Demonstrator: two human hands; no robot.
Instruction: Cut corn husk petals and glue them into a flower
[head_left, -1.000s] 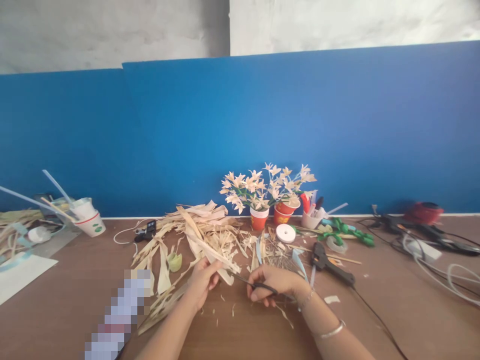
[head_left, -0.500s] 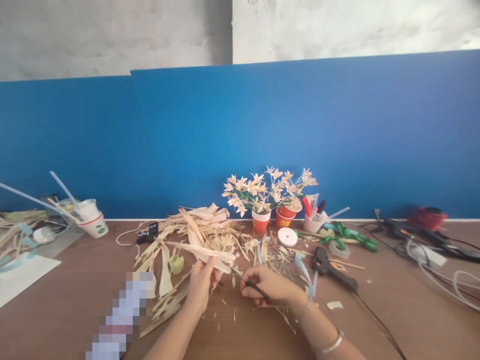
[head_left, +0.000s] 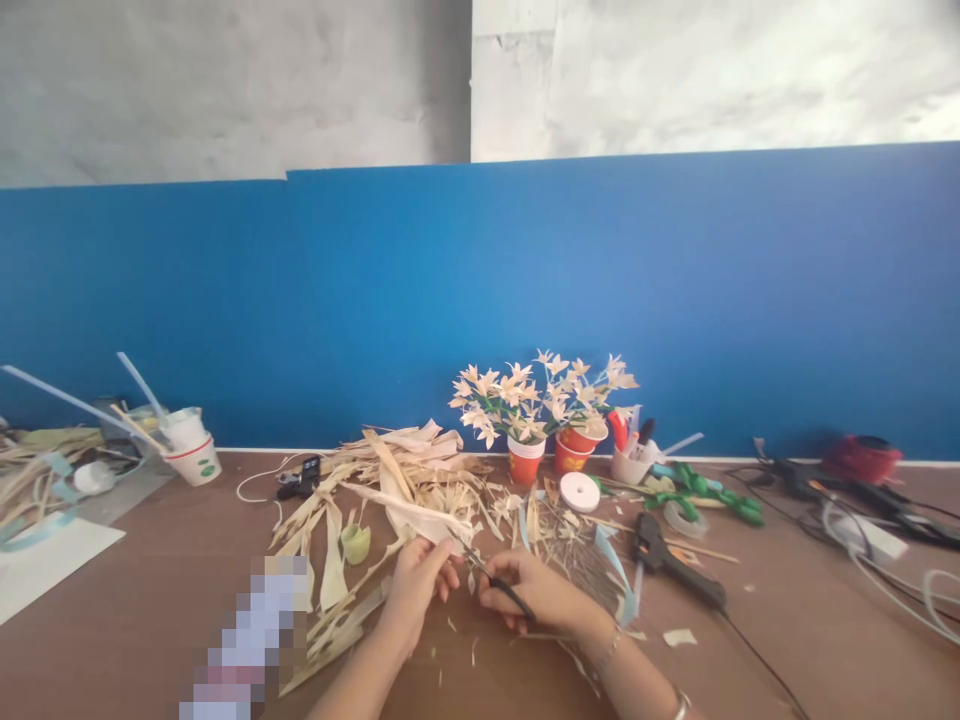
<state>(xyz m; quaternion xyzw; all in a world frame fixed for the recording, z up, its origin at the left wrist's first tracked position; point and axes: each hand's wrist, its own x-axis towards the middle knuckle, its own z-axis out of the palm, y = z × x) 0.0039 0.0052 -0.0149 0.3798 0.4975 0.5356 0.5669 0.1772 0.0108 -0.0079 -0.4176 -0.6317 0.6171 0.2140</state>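
Note:
Between thumb and fingers, my left hand (head_left: 421,580) pinches a pale strip of dried husk (head_left: 420,518), whose long end points up and left. My right hand (head_left: 525,590) is closed round the dark handles of a pair of scissors (head_left: 510,596). The scissor blades reach up and left to the right end of the strip; whether they are parted I cannot tell. Just beyond both hands lies a heap of dried husks (head_left: 352,480). A small light green cup-shaped piece (head_left: 356,543) sits left of my left hand.
Red paper cups (head_left: 526,465) hold pale husk flowers (head_left: 517,395). A white tape roll (head_left: 580,491) lies before them. To the right are a glue gun (head_left: 675,565), green wrapped stems (head_left: 705,490) and tangled cables (head_left: 847,530). A white cup (head_left: 193,462) with sticks stands left. A blue panel (head_left: 480,290) closes the back.
The view has tilted up slightly, so things sit lower in it. My left hand has turned a little on the husk strip, and the scissor blades are now closer to that hand.

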